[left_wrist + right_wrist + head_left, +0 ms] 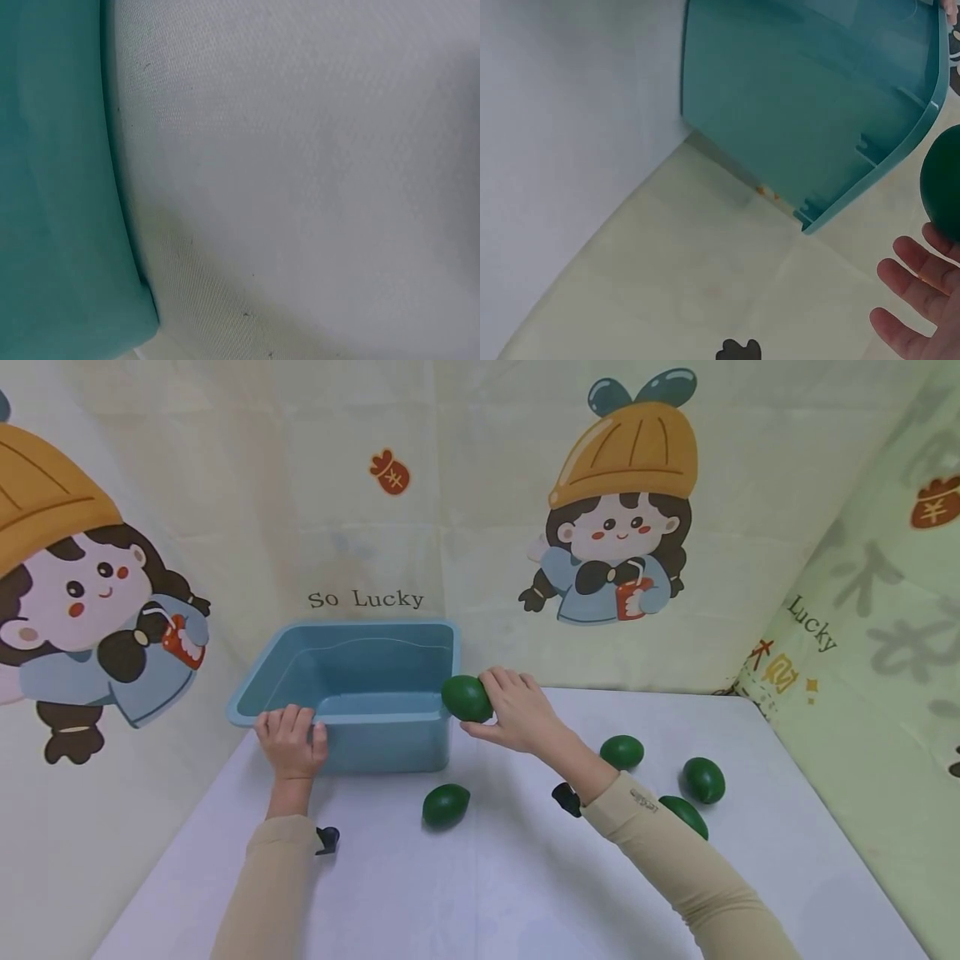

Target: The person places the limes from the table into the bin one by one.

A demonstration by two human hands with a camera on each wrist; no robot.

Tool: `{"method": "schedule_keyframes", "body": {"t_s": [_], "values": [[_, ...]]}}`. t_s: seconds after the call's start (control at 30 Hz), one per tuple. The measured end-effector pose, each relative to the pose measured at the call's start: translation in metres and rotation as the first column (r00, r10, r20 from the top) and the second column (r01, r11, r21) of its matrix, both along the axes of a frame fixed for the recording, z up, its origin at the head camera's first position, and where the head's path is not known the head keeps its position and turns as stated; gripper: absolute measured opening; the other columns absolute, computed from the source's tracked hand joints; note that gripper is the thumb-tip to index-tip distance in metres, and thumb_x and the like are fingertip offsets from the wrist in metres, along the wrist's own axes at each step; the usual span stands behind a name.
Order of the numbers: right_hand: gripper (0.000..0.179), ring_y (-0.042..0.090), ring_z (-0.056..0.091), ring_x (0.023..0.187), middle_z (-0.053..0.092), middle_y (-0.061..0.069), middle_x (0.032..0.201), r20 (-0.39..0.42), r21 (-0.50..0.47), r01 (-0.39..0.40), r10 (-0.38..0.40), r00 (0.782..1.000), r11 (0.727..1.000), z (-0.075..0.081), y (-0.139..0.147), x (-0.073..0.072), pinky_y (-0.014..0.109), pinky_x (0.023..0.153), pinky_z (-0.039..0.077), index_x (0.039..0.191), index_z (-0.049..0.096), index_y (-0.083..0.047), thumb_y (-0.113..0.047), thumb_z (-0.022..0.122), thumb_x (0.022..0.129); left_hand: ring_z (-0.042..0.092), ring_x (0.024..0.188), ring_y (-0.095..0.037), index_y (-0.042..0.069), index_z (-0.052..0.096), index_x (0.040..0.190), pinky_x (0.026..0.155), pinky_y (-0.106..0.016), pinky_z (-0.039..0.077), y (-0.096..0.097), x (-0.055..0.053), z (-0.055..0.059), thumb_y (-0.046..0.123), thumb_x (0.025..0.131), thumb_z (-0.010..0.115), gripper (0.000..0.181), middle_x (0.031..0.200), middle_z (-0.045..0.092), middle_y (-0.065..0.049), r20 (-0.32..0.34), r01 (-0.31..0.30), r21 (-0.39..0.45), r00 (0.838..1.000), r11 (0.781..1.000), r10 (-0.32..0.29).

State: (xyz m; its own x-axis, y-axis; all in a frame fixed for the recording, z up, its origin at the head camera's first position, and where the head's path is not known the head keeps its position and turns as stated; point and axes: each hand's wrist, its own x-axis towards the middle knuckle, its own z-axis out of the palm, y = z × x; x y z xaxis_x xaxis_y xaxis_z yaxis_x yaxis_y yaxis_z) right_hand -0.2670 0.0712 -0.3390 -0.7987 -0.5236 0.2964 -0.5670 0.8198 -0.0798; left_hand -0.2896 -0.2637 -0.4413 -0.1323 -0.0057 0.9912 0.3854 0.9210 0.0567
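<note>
A blue-green plastic bin (386,747) stands at the back left of the table. My left hand (291,743) grips its front rim near the left corner, fingers hooked over the edge. In the left wrist view only the bin's wall (60,187) and white cloth show. My right hand (521,710) holds a smooth dark green lime (467,698) between thumb and fingers, at the bin's right rim and raised above the table. The right wrist view has part of this lime (943,184) at its right edge, with fingers (911,289) beside it.
One lime (446,806) lies in front of the bin. To the right are three more limes, one (622,752) beyond my forearm, one (703,779) farther right, and one (684,817) partly hidden by my sleeve. Printed cloth (487,543) hangs behind the white table (525,893).
</note>
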Motion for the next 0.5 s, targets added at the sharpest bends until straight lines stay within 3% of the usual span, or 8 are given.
{"method": "schedule_keyframes", "body": {"t_s": [0.5], "values": [[0.064,0.023,0.045,0.109,0.048,0.007,0.121,0.028,0.014,0.013,-0.014,1.0,1.0,0.005,-0.006,-0.011,0.045,0.093,0.035,0.122,0.045,-0.009,-0.056,0.053,0.079,0.04,0.066,-0.038,-0.003,0.052,0.07,0.074,-0.053,0.026,0.002,-0.002,-0.001,0.033,0.081,0.036,0.041,0.068,0.049,-0.02,-0.019,0.007,0.02,1.0,1.0,-0.007]]}}
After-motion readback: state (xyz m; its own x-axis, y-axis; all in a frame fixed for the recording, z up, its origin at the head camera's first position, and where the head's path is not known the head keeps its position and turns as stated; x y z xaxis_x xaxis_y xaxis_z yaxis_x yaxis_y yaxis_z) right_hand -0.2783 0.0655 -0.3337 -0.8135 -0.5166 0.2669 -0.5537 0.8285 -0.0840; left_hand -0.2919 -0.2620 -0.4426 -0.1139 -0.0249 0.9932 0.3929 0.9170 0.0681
